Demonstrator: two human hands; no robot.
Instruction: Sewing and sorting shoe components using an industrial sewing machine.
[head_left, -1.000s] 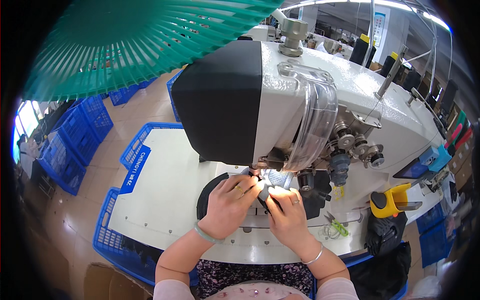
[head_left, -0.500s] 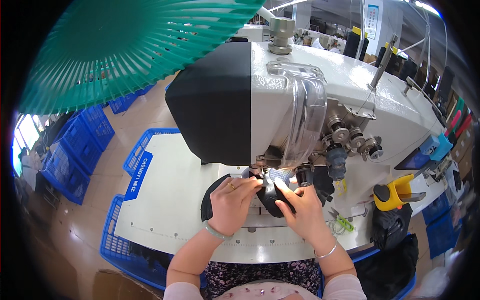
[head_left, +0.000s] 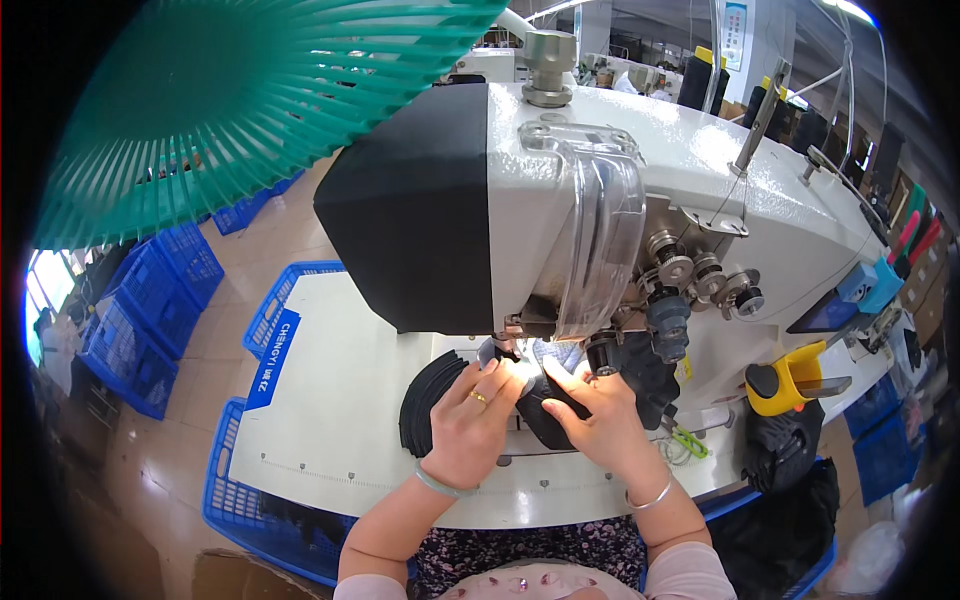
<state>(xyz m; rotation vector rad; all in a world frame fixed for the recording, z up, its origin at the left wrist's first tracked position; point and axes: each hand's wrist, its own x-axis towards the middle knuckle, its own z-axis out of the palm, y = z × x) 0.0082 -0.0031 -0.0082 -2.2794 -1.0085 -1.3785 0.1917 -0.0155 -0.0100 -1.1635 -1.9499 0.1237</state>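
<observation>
A black fabric piece [head_left: 546, 424] lies under the needle area of a white sewing machine [head_left: 700, 150]. My left hand [head_left: 472, 418] is closed on its left side, fingers together and fingertips beside the presser foot, whose exact contact is hidden. My right hand [head_left: 608, 422] holds the right side, its thumb on the fabric and its forefinger stretched toward the needle. A fanned stack of black fabric pieces [head_left: 425, 402] rests just left of my left hand. More black pieces [head_left: 652, 378] lie behind my right hand. A bright light falls on my left fingertips.
Green-handled thread snips [head_left: 690, 441] lie right of my right hand, near a yellow holder [head_left: 792, 378]. A green fan guard [head_left: 250, 110] hangs at upper left. Blue baskets [head_left: 225, 470] flank the pale table [head_left: 310, 420]. Thread tension knobs [head_left: 668, 310] jut out above my right hand.
The view has shifted slightly. My left fingers have bent and drawn closer together by the needle. More of the black stacks on both sides shows, and my right hand covers part of the snips.
</observation>
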